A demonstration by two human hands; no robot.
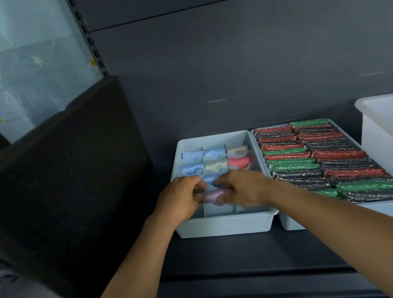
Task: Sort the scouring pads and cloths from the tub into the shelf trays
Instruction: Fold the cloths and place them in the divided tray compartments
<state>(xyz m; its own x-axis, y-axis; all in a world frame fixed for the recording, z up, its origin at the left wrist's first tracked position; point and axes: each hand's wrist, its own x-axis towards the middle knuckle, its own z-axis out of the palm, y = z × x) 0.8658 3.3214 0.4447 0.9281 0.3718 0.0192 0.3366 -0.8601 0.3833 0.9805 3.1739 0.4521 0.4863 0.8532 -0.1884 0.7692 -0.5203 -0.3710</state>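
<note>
**Lilac cloth [212,196] gripped low in the divided tray [225,226]**

Grips the rolled cloth from both ends: left hand [182,197] on one side, right hand [244,187] on the other. Fingers [197,187] of each curled in around it, tips partly hidden. Holds it down in a middle compartment of the pale tray.

Beyond the fingers, more rolled cloths [215,160] in blue, beige and pink, one to a compartment. Just right of the right-hand fingers, beside the first tray, a second tray [387,207] packed with red, green and dark scouring pads [318,153]. Further right again, a white tub [392,135]. All on the same dark shelf [231,253]. Left of the left-hand fingers, a dark speckled panel [67,181].
</note>
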